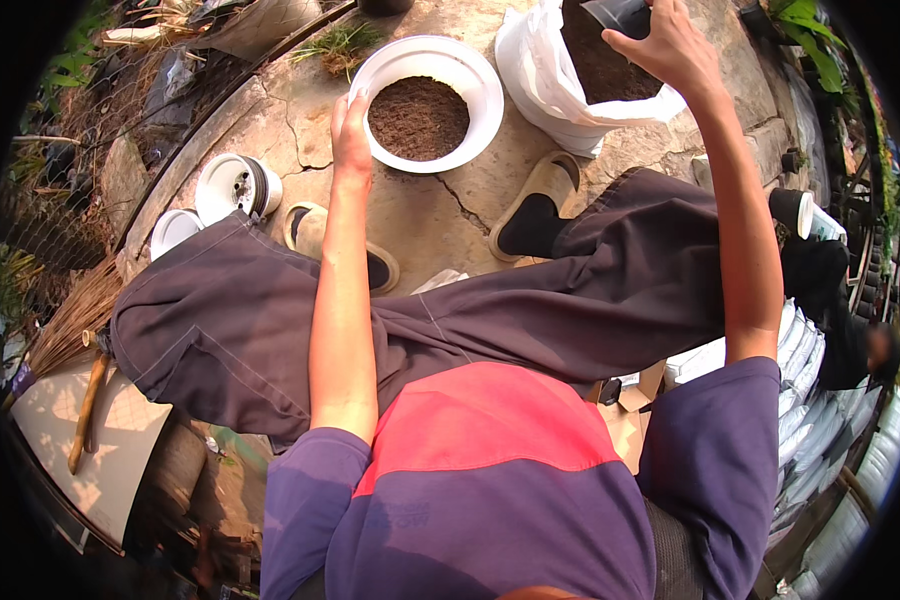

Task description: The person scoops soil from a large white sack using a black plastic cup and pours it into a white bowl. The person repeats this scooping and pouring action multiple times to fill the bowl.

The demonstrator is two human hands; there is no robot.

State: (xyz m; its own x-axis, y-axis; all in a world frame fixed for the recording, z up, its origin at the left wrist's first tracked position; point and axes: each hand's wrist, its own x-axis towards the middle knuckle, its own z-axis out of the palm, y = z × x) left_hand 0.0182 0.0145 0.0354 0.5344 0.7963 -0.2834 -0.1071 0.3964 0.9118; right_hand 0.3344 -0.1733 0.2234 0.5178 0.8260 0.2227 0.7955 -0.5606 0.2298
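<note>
A white plastic pot (487,112) stands on the cracked concrete, partly filled with loose brown soil (418,118). My left hand (352,139) grips its left side, fingers up near the rim. To the right, a white woven sack (531,97) gapes with its edge rolled down, and dark soil (596,64) shows inside. Over that soil, my right hand (675,56) holds a dark plastic container (621,16) near the picture's top edge. The container's upper part is cut off, and what it contains cannot be seen.
Stacked white and black pots (229,187) stand at left, near a wire fence (67,180) and a twig broom (75,319). A grass tuft (343,46) lies beyond. At right are a person in dark clothing (821,300) and piled filled bags (810,420).
</note>
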